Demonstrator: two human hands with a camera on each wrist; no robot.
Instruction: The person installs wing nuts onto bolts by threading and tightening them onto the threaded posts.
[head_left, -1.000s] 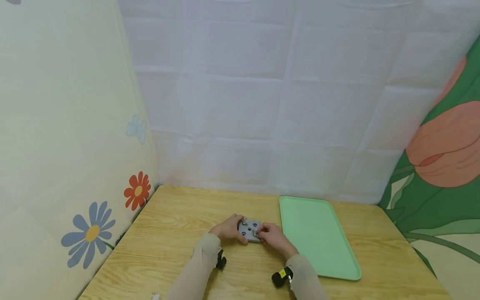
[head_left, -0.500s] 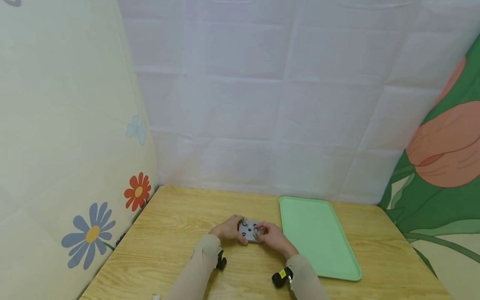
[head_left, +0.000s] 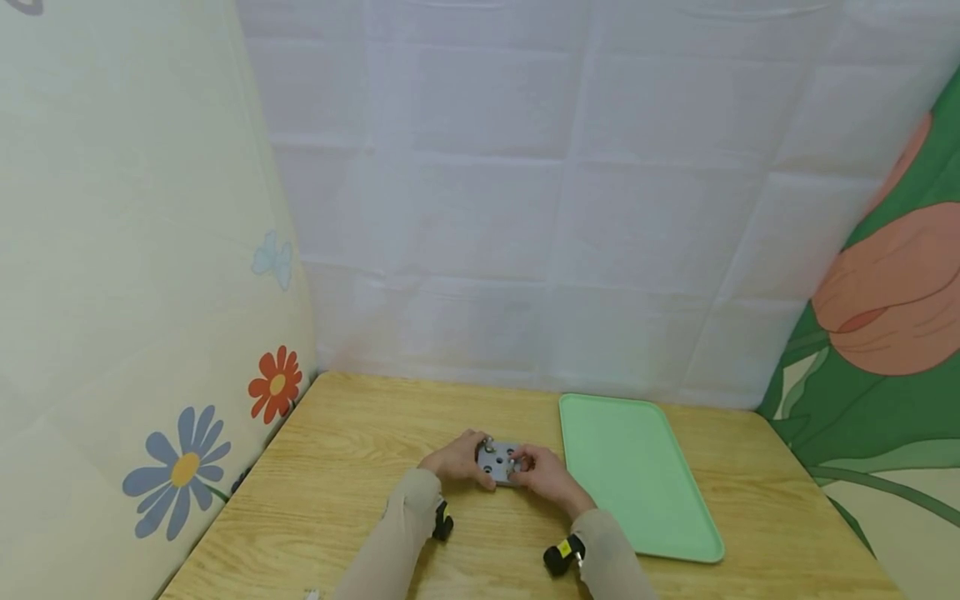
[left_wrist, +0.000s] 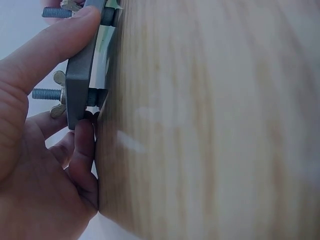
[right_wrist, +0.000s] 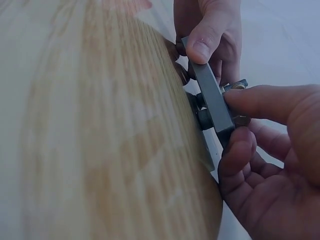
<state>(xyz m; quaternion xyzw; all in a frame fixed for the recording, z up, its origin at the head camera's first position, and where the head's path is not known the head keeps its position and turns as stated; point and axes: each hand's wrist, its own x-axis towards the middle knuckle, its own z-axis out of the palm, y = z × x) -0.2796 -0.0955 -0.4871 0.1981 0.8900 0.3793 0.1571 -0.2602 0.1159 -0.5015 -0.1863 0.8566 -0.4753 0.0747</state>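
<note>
A grey rectangular plate (head_left: 498, 460) with several round holes is held just over the table between both hands. Threaded bolts stick up through it; one bolt (left_wrist: 46, 94) carries a brass-coloured wing nut (left_wrist: 58, 110) near the left hand. My left hand (head_left: 457, 458) grips the plate's left end, thumb along its near edge and fingers curled beneath. At the other end, my right hand (head_left: 550, 473) has thumb and fingers around a second wing nut (right_wrist: 242, 120), mostly hidden by the thumb. Bolt heads (right_wrist: 204, 119) show below the plate in the right wrist view.
A light green tray (head_left: 637, 475) lies on the wooden table (head_left: 375, 417) right of the hands. A small whitish item (head_left: 312, 593) shows at the bottom edge. White cloth (head_left: 480, 208) hangs behind, with printed cloths at both sides.
My right thumb and fingers have spread from a tight pinch and shifted around the wing nut. The left hand and plate stay nearly in place.
</note>
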